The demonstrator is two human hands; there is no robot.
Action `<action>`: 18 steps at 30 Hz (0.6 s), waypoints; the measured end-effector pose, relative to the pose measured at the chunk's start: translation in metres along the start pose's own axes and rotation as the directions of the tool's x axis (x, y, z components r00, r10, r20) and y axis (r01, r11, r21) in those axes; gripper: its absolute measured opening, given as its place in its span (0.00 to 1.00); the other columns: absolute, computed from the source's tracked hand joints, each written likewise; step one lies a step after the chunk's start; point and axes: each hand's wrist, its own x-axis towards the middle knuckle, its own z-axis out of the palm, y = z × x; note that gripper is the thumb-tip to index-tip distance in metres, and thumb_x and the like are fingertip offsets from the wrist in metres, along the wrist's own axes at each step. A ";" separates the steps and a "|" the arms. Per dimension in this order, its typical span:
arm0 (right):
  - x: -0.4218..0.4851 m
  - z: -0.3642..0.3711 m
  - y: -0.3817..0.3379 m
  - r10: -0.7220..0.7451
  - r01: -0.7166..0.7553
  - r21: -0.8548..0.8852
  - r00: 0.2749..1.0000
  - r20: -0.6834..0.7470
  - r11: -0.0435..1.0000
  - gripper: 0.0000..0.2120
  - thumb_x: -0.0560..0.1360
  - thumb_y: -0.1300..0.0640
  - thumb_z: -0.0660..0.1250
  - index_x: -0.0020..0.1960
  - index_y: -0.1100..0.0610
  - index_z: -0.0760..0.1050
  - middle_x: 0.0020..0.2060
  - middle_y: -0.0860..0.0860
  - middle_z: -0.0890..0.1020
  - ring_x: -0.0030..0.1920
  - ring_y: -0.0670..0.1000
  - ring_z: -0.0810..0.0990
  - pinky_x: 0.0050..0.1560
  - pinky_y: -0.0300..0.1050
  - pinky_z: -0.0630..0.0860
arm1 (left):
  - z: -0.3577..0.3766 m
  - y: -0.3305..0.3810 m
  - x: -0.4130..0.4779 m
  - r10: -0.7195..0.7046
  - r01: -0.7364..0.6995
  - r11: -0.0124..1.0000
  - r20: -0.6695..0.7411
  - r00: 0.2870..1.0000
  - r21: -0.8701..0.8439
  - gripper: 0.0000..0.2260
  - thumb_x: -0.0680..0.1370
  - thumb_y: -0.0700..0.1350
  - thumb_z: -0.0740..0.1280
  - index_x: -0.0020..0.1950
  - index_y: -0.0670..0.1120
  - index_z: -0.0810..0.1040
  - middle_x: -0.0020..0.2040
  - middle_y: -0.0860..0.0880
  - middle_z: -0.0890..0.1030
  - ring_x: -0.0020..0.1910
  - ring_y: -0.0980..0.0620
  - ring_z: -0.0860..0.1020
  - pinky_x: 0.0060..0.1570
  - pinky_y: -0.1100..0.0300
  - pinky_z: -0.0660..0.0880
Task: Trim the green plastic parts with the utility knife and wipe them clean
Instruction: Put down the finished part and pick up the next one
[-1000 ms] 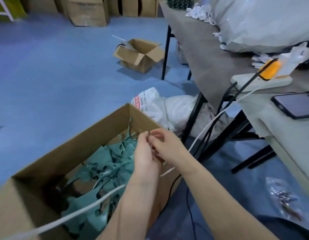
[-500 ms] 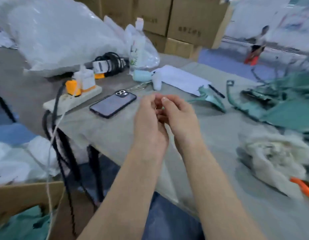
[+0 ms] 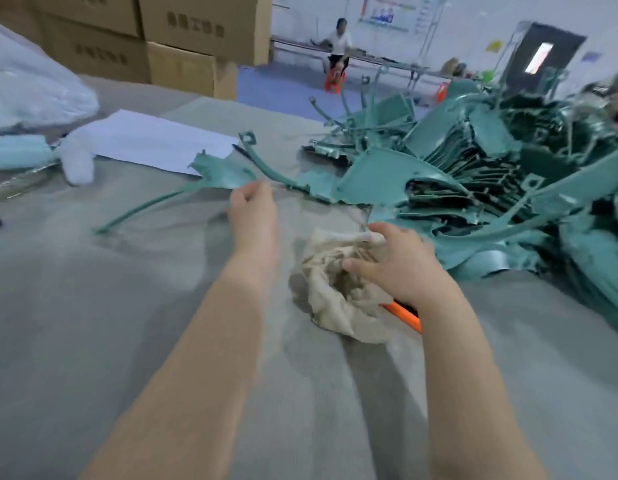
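A single green plastic part (image 3: 221, 174) with a long thin stem lies on the grey table (image 3: 93, 323), left of a big heap of green parts (image 3: 474, 188). My left hand (image 3: 253, 216) has its fingers curled right at this part's near edge; motion blur hides whether it pinches it. My right hand (image 3: 396, 268) rests with relaxed fingers on a crumpled beige rag (image 3: 335, 299). The orange utility knife (image 3: 403, 314) lies just behind the rag, mostly hidden under my right wrist.
A white sheet of paper (image 3: 151, 140) and a small white bottle (image 3: 77, 161) lie at the left, with a clear plastic bag (image 3: 30, 88) behind them. Stacked cardboard boxes (image 3: 183, 46) stand beyond the table. A person (image 3: 337, 46) sits far back.
My view swung right, from the carton on the floor up to the table and on to the green heap. My hands, held together before, parted: left to the single part, right onto the rag.
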 end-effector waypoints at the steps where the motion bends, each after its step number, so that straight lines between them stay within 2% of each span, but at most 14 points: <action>1: 0.003 0.000 0.002 0.033 -0.031 -0.032 0.997 0.064 0.999 0.38 0.72 0.40 0.70 0.76 0.48 0.58 0.71 0.55 0.68 0.72 0.61 0.63 0.70 0.59 0.63 | -0.001 0.001 0.007 0.105 -0.104 0.989 -0.002 0.994 0.109 0.05 0.79 0.39 0.61 0.54 0.46 0.71 0.41 0.51 0.73 0.39 0.55 0.72 0.33 0.69 0.69; 2: 0.009 0.002 0.002 0.054 -0.053 -0.016 0.993 0.107 0.998 0.40 0.72 0.42 0.71 0.77 0.48 0.56 0.71 0.56 0.68 0.71 0.62 0.65 0.68 0.60 0.66 | -0.003 0.001 0.016 0.208 -0.202 0.932 0.011 0.978 0.301 0.08 0.78 0.40 0.62 0.57 0.46 0.72 0.47 0.50 0.76 0.47 0.52 0.74 0.42 0.71 0.72; 3: 0.015 0.006 0.001 0.052 -0.053 -0.003 0.988 0.146 0.999 0.39 0.73 0.47 0.71 0.77 0.48 0.55 0.69 0.56 0.70 0.68 0.61 0.69 0.66 0.58 0.70 | -0.006 -0.001 0.024 0.301 -0.267 0.784 0.034 0.953 0.561 0.13 0.78 0.42 0.63 0.62 0.46 0.72 0.57 0.47 0.77 0.58 0.48 0.74 0.56 0.66 0.70; 4: 0.020 0.010 -0.001 0.039 -0.041 0.002 0.983 0.179 0.999 0.36 0.75 0.53 0.70 0.77 0.49 0.56 0.67 0.56 0.73 0.65 0.60 0.72 0.63 0.54 0.72 | -0.011 -0.003 0.031 0.357 -0.268 0.549 0.068 0.932 0.792 0.17 0.77 0.44 0.64 0.66 0.47 0.71 0.66 0.44 0.72 0.68 0.44 0.67 0.67 0.57 0.64; 5: 0.026 0.013 -0.002 0.014 -0.015 0.001 0.981 0.194 1.000 0.32 0.76 0.58 0.67 0.76 0.50 0.59 0.65 0.56 0.75 0.62 0.59 0.74 0.59 0.51 0.75 | -0.018 -0.002 0.039 0.378 -0.219 0.333 0.083 0.922 0.917 0.21 0.76 0.45 0.65 0.69 0.48 0.69 0.72 0.43 0.66 0.74 0.41 0.59 0.72 0.47 0.56; 6: 0.031 0.014 -0.003 -0.010 0.008 0.011 0.982 0.187 1.000 0.27 0.76 0.61 0.64 0.74 0.51 0.65 0.61 0.56 0.77 0.60 0.59 0.76 0.56 0.50 0.76 | -0.024 0.000 0.046 0.373 -0.150 0.207 0.064 0.926 0.967 0.24 0.75 0.45 0.66 0.71 0.49 0.67 0.75 0.43 0.61 0.76 0.39 0.52 0.73 0.41 0.50; 7: 0.036 0.013 -0.004 -0.033 0.026 0.047 0.987 0.156 0.999 0.22 0.76 0.63 0.62 0.69 0.52 0.71 0.57 0.56 0.79 0.58 0.59 0.77 0.53 0.48 0.76 | -0.030 0.002 0.052 0.366 -0.089 0.161 0.025 0.930 0.983 0.26 0.75 0.44 0.66 0.73 0.49 0.65 0.77 0.43 0.58 0.77 0.38 0.48 0.72 0.38 0.46; 9: 0.047 0.009 -0.005 -0.052 0.043 0.143 0.997 0.060 0.989 0.10 0.76 0.63 0.60 0.51 0.52 0.76 0.44 0.53 0.79 0.51 0.58 0.77 0.44 0.45 0.71 | -0.040 0.003 0.061 0.347 -0.021 0.156 -0.035 0.937 0.987 0.29 0.75 0.44 0.66 0.74 0.49 0.63 0.77 0.44 0.57 0.77 0.39 0.46 0.71 0.37 0.41; 10: 0.052 0.007 -0.006 -0.051 0.050 0.212 0.999 -0.002 0.976 0.09 0.76 0.63 0.59 0.42 0.52 0.74 0.37 0.51 0.77 0.45 0.57 0.76 0.40 0.44 0.68 | -0.042 0.002 0.062 0.342 -0.010 0.147 -0.041 0.939 0.989 0.29 0.75 0.43 0.66 0.74 0.50 0.62 0.76 0.44 0.57 0.77 0.39 0.46 0.71 0.36 0.40; 12: 0.059 0.006 -0.008 -0.016 0.058 0.440 0.995 -0.100 0.896 0.14 0.76 0.64 0.58 0.34 0.52 0.69 0.30 0.50 0.72 0.37 0.56 0.71 0.35 0.44 0.67 | -0.043 -0.003 0.064 0.347 -0.006 0.118 -0.036 0.937 0.993 0.27 0.75 0.41 0.65 0.73 0.49 0.63 0.74 0.44 0.60 0.76 0.40 0.50 0.71 0.36 0.41; 14: 0.064 0.006 -0.012 0.099 0.073 0.713 0.975 -0.198 0.697 0.12 0.76 0.65 0.57 0.37 0.53 0.71 0.35 0.55 0.77 0.39 0.60 0.75 0.38 0.50 0.74 | -0.044 -0.004 0.065 0.373 -0.001 0.106 -0.039 0.927 0.994 0.26 0.73 0.39 0.65 0.71 0.48 0.66 0.71 0.42 0.65 0.73 0.39 0.57 0.71 0.38 0.44; 15: 0.067 0.004 -0.015 0.202 0.082 0.826 0.952 -0.231 0.558 0.10 0.76 0.65 0.57 0.40 0.54 0.72 0.41 0.58 0.80 0.45 0.62 0.78 0.45 0.55 0.79 | -0.043 -0.002 0.065 0.379 -0.001 0.105 -0.039 0.925 0.995 0.25 0.73 0.38 0.64 0.70 0.49 0.68 0.69 0.41 0.67 0.71 0.39 0.62 0.71 0.40 0.47; 17: 0.073 -0.003 -0.019 0.360 0.156 0.952 0.899 -0.247 0.264 0.08 0.76 0.66 0.58 0.47 0.56 0.74 0.51 0.60 0.81 0.55 0.62 0.80 0.57 0.59 0.78 | -0.044 0.001 0.065 0.368 -0.042 0.140 -0.012 0.930 0.989 0.21 0.74 0.38 0.62 0.67 0.51 0.71 0.65 0.42 0.72 0.64 0.39 0.71 0.68 0.45 0.55; 18: 0.078 -0.006 -0.021 0.376 0.197 0.968 0.895 -0.241 0.153 0.10 0.76 0.66 0.60 0.54 0.57 0.74 0.54 0.59 0.80 0.58 0.60 0.79 0.61 0.58 0.76 | -0.045 0.002 0.064 0.356 -0.080 0.175 0.012 0.934 0.981 0.20 0.75 0.38 0.61 0.66 0.51 0.73 0.64 0.43 0.73 0.61 0.39 0.73 0.66 0.47 0.60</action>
